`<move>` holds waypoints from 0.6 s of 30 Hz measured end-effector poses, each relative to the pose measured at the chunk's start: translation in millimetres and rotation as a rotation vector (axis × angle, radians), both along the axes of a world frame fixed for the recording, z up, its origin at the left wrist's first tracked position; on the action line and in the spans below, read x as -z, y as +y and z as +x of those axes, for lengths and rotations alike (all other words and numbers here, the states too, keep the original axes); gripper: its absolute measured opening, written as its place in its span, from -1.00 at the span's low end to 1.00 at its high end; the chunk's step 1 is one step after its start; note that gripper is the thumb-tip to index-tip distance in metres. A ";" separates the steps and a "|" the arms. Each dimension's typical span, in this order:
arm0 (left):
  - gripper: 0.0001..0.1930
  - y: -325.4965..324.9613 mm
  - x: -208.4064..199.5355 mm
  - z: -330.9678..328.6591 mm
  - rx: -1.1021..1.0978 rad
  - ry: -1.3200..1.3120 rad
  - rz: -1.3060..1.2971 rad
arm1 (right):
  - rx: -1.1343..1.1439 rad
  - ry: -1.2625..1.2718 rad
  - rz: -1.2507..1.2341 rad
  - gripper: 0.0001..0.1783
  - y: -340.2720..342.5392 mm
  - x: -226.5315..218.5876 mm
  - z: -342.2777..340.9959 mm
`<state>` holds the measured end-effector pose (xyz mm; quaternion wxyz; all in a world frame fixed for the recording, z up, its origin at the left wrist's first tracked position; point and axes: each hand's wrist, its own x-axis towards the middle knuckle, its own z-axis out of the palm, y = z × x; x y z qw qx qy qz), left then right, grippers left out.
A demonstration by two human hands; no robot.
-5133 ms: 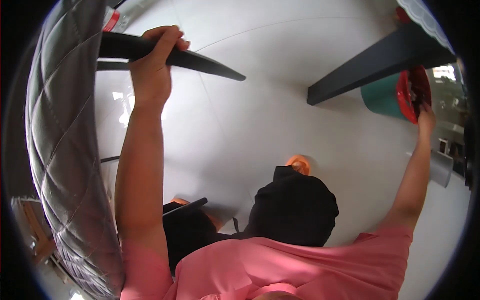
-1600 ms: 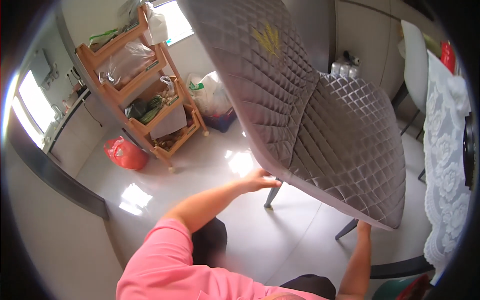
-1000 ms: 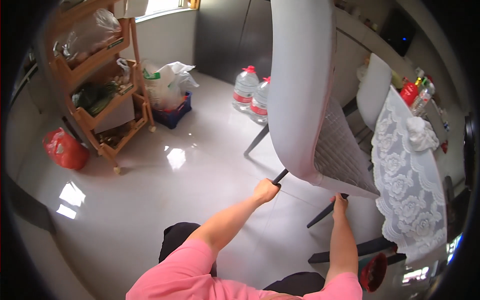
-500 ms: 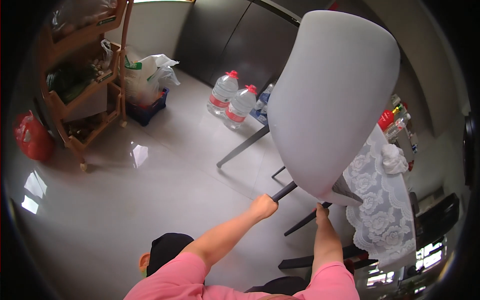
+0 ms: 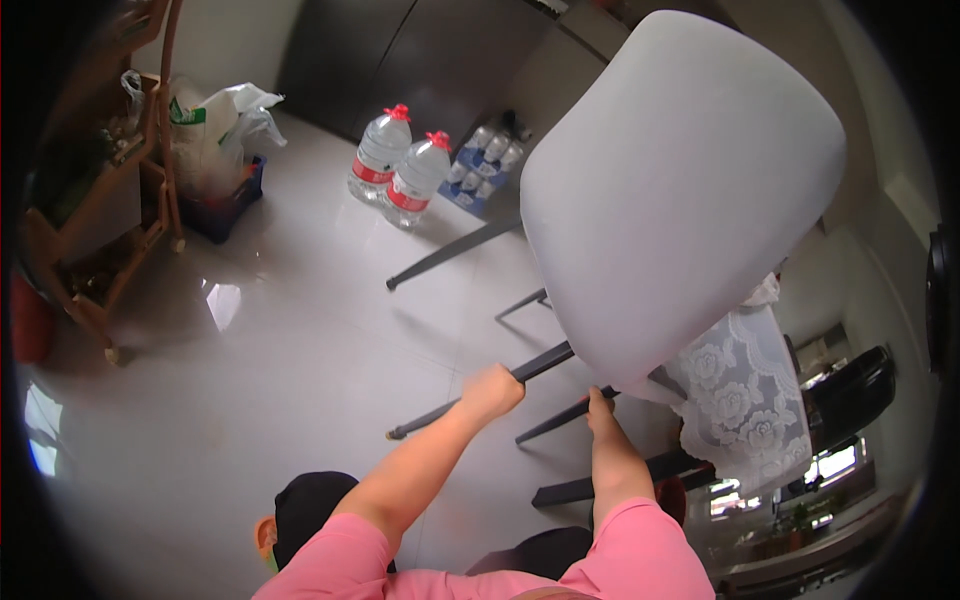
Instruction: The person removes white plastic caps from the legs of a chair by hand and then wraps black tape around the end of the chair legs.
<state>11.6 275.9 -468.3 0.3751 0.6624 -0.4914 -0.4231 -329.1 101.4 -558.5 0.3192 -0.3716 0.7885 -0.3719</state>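
The chair is right of centre, its pale back toward the person. The left hand has its fingers closed around one leg. The right hand is at another leg; I cannot tell how far its fingers close. A lace-covered tabletop is right, two bottles far left.

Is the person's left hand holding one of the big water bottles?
No: the left hand is closed around a dark chair leg, while both bottles stand on the floor farther away.
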 end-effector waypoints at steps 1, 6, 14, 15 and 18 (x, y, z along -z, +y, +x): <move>-0.68 -0.4 1.5 -2.0 0.010 -0.023 -0.012 | 0.034 -0.017 -0.074 -0.66 2.3 7.1 -3.9; -0.69 1.1 5.0 1.4 0.047 -0.098 0.007 | 0.004 -0.097 -0.153 -0.67 2.3 39.8 -6.7; -0.67 -18.5 9.7 -9.4 0.042 -0.120 0.038 | -0.170 0.018 -0.071 -0.68 -35.3 50.6 -62.0; -0.67 -22.3 15.5 -12.1 0.039 -0.129 0.049 | -0.173 0.005 -0.052 -0.64 -33.9 50.8 -60.0; -0.67 -21.1 27.5 -8.4 0.009 -0.162 0.087 | -0.178 -0.091 0.073 -0.43 -3.6 52.4 -9.6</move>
